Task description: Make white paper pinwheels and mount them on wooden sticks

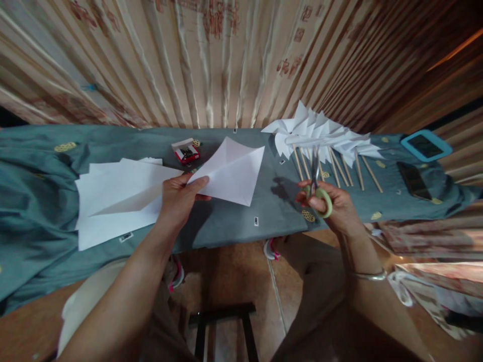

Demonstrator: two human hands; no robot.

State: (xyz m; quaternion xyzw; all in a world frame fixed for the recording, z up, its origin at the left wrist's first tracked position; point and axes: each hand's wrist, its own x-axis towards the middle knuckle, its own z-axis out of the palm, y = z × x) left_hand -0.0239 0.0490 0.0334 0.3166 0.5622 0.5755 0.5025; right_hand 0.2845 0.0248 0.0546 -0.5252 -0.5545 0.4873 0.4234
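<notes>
My left hand pinches the near corner of a creased white square of paper and holds it up over the grey-green tablecloth. My right hand grips green-handled scissors, blades pointing away from me, to the right of the paper and apart from it. Just beyond the scissors lies a row of white paper pinwheels on wooden sticks.
A stack of white sheets lies to the left of my left hand. A small red and white box sits behind it. A blue-cased tablet and a dark phone lie at the right end. Curtain behind, stool below.
</notes>
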